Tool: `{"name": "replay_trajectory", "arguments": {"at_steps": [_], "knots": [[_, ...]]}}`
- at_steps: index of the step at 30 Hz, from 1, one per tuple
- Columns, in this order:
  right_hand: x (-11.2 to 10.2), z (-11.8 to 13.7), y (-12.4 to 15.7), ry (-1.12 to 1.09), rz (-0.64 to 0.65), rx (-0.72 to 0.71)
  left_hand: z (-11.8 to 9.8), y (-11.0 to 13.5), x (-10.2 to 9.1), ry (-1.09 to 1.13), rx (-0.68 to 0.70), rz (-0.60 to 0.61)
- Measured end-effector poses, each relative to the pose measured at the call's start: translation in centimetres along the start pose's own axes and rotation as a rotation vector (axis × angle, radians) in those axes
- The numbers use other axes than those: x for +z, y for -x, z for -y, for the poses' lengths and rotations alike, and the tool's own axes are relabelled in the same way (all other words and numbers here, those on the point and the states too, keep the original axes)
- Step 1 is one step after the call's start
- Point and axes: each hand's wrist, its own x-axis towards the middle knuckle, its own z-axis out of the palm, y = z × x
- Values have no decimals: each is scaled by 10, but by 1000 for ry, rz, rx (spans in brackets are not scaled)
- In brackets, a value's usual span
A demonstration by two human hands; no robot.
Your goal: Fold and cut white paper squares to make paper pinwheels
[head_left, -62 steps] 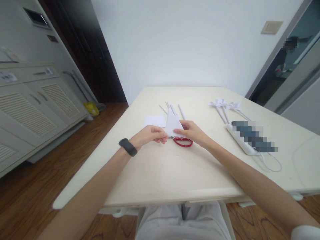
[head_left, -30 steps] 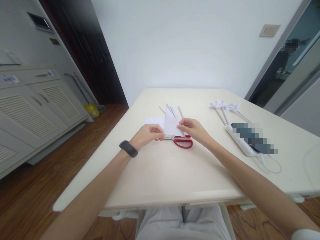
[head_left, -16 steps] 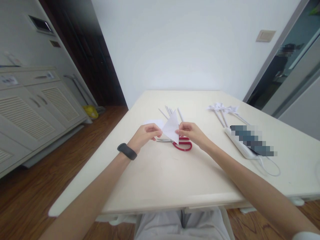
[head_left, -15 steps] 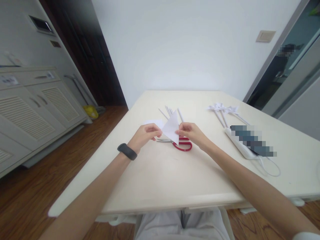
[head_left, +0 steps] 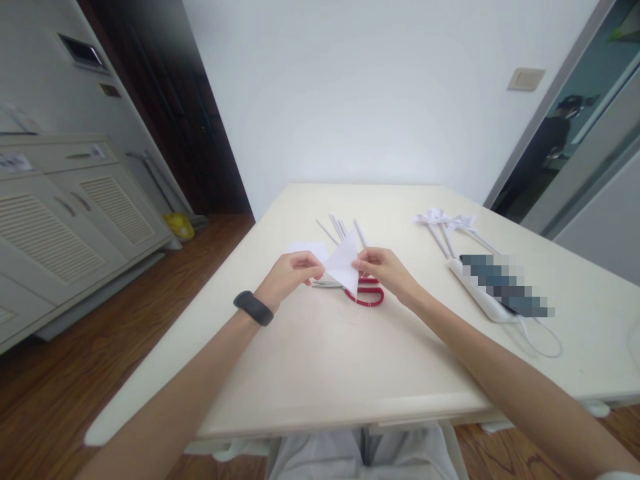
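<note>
A white folded paper triangle is held up just above the table between both hands. My left hand, with a dark band on its wrist, pinches the paper's left corner. My right hand pinches its right edge. Under the paper lie red-handled scissors on the cream table, partly hidden by the paper and my right hand.
Several thin white sticks and a flat white sheet lie beyond my hands. Finished white paper pinwheels on sticks and a white power strip with a cable sit at the right. White cabinets stand at the left.
The paper triangle has been turned and tipped, its long point now aimed up and right instead of standing upright. Both hands stay pinched on it, a little lower in view.
</note>
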Motion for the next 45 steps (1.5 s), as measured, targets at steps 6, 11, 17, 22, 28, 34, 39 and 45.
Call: {"name": "replay_trajectory", "arguments": {"at_steps": [6,11,17,22,28,34,39,45], "knots": [[0,-4,0,43,-13,-33,-1,0,0,8,3,4],[-2,2,0,25,-8,-25,-1,0,0,-5,-4,49],[-5,7,1,-34,-35,-28,-4,1,1,-17,-36,127],[-5,7,1,-64,-14,1,-4,1,0,-11,-44,167],[-7,9,1,-123,13,12,-1,-1,1,-16,-68,215],[-10,6,0,-150,-11,3,0,-2,0,-29,-65,232],[-10,8,0,-166,-2,-11,0,-3,-1,-31,-49,237],[-12,8,0,-172,166,88,-9,-1,-3,-28,-43,145]]}}
